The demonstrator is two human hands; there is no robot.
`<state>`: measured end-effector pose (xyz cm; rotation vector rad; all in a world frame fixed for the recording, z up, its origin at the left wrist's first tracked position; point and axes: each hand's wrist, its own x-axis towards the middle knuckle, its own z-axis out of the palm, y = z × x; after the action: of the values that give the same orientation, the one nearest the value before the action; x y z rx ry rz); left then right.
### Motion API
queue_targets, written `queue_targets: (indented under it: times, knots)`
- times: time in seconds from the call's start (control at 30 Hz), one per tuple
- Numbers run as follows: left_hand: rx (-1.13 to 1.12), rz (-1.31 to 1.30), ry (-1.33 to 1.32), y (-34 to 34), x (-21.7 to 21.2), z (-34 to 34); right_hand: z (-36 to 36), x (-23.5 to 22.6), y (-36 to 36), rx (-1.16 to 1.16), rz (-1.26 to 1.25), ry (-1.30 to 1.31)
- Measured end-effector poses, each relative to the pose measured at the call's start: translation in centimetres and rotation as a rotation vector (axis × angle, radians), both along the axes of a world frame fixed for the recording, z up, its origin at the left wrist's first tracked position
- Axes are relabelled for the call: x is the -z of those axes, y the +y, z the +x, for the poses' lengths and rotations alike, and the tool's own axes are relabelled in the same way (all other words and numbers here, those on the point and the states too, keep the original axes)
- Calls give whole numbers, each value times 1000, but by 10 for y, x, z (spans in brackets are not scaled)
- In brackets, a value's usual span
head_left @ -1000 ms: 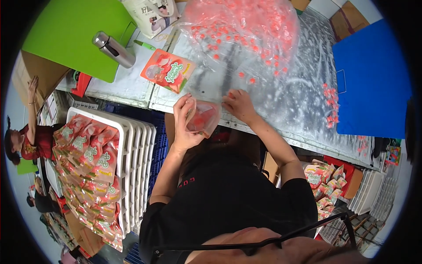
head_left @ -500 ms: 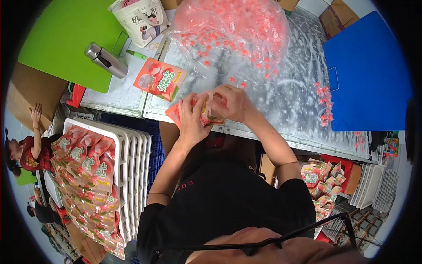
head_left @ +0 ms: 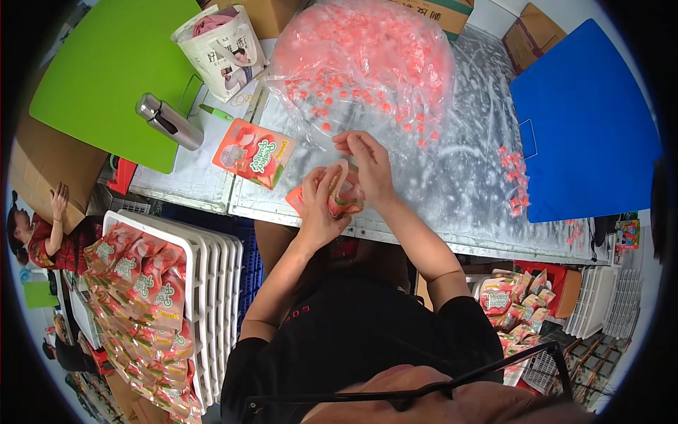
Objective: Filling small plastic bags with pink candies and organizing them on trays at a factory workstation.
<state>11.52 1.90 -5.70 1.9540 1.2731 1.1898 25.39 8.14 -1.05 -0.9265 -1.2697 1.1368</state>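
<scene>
In my left hand (head_left: pixel 323 210) is a red-and-pink candy pouch (head_left: pixel 350 192), gripped near the table's front edge with its mouth spread apart. My right hand (head_left: pixel 372 166) is just beyond and right of the pouch, fingers stretched out to the left, with nothing visible in them. Past my hands lies a large clear plastic bag (head_left: pixel 367 46) full of small wrapped red candies, several of them loose by its near edge. A second, flat pouch (head_left: pixel 253 154) rests on the table left of my hands.
A steel thermos (head_left: pixel 169 121), a green-handled tool (head_left: pixel 215 112) and a white bag (head_left: pixel 222 56) stand or lie at left. Beside the blue board (head_left: pixel 586 120) sit more candies (head_left: pixel 514 177). Stacked white trays (head_left: pixel 212 275) hold filled pouches at lower left. Another person (head_left: pixel 53 230) is at far left.
My right hand has lifted off the pouch's mouth, its fingers straightening. The pouch now stands more upright in my left hand. The whole view has shifted slightly.
</scene>
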Motion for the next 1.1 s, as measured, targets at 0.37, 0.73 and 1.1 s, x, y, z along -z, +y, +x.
queue_targets:
  times: [0.37, 0.73, 1.1]
  knots:
    - [35, -6, -157, 15, -6, -13, 3, -8, 102, 158, 185, 288]
    - [-200, 11, -245, -7, 22, -54, -41, 161, 168, 233, 556, -1083]
    - [-177, -124, -335, -27, 25, -64, 28, 137, 32, 109, 427, -1131]
